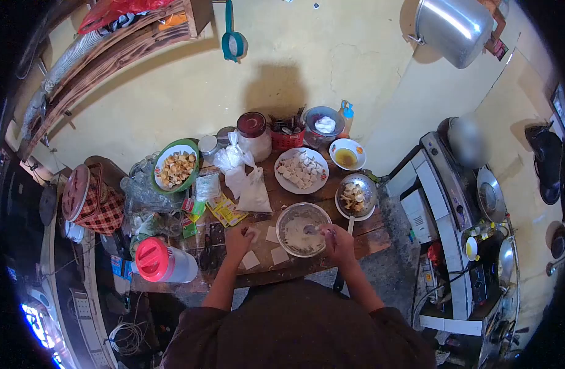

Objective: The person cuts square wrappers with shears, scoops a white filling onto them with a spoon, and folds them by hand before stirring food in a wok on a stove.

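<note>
My right hand [339, 244] is closed around the handle of a spoon, whose bowl [310, 229] dips into pale, flour-like powder. The powder sits in a round metal bowl [284, 247] near the table's front edge. My left hand [237, 241] is low over the table, left of that bowl, its fingers curled at a thin whitish square wrapper [254, 233]. More square wrappers lie flat close by: one [250, 260] below the hand, another [273, 234] against the bowl's left side, and a third [279, 255] under its lower left edge.
Behind the metal bowl stands a plate of white chunks [302, 171]. A strainer of browned pieces [356, 195] and a bowl of yellowish liquid [345, 155] sit right. Powder bags [255, 192], yellow packets [227, 210], a green-rimmed bowl [176, 166] and a red-lidded jug [165, 261] stand left.
</note>
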Demonstrator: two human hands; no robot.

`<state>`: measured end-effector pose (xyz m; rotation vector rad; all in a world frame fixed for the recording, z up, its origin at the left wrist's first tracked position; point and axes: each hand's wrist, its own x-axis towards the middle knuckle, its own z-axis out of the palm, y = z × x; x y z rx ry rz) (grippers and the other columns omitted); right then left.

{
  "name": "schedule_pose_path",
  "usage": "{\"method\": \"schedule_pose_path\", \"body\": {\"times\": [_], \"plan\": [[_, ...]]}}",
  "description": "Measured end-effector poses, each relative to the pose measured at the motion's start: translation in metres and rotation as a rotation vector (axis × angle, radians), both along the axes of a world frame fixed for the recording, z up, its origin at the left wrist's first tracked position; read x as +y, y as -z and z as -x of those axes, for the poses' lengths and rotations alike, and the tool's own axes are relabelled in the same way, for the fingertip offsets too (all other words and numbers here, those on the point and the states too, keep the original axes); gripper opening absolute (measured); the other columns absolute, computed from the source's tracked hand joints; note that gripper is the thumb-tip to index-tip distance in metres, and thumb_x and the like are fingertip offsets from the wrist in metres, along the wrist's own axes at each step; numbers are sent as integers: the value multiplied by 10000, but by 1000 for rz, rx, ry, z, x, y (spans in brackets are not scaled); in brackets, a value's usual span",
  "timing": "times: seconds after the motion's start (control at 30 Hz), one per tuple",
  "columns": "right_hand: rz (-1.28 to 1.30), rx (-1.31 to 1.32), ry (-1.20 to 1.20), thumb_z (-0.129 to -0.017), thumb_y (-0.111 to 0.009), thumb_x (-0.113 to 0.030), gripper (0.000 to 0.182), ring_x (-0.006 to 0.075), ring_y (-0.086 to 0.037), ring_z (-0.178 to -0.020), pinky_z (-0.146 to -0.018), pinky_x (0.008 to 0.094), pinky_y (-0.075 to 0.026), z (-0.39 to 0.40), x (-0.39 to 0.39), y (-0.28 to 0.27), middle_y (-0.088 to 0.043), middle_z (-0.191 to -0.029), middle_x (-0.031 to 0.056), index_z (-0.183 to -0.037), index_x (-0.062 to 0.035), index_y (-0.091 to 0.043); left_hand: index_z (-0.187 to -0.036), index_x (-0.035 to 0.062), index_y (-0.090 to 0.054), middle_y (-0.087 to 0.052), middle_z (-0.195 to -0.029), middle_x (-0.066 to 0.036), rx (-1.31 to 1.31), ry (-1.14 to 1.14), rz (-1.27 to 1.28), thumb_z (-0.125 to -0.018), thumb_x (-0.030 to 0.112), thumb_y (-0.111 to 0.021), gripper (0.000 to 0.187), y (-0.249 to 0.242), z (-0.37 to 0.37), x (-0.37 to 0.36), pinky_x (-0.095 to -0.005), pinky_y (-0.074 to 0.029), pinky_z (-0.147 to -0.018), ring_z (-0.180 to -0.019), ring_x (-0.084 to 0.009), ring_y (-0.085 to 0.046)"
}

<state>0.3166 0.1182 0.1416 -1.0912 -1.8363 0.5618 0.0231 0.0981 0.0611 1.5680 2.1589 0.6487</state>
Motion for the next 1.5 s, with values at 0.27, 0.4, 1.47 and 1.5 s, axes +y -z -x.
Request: {"method": "schedule_pose_path", "body": {"times": [0.27,0.4,1.47,1.5], "plan": [[109,-195,-130,-872,-450,-123,151,357,-576,-773,-682,412,-454,17,2,54,-586,-816,181,-917,-1,-527,-963,40,-570,-618,-894,-50,-1567,-181,76,-865,142,-550,143,13,-58,11,-323,-513,-668,-783,-172,-612],[173,-195,-211,-877,-439,-138,163,399,-541,-798,-702,455,-428,28,-4,40,-561,-844,209,-949,-2,-496,-1014,43,-538,-606,-938,-59,-1562,-196,111,-876,154,-534,177,28,-69,10,-327,-511,-701,-811,-169,-603],[808,1247,28,-932,-394,-195,179,230,-623,-753,-704,330,-532,-7,10,1,-615,-867,147,-960,-29,-456,-1166,-24,-447,-563,-1087,-115,-1647,-21,257,-888,40,-420,287,-48,-80,5,-317,-477,-865,-973,-208,-575],[808,1248,27,-932,-394,-195,179,230,-623,-753,-704,330,-532,-6,9,0,-615,-867,147,-960,-29,-456,-1166,-24,-447,-563,-1087,-115,-1646,-20,256,-888,40,-420,287,-59,-83,3,-317,-477,-865,-973,-208,-575]]}}
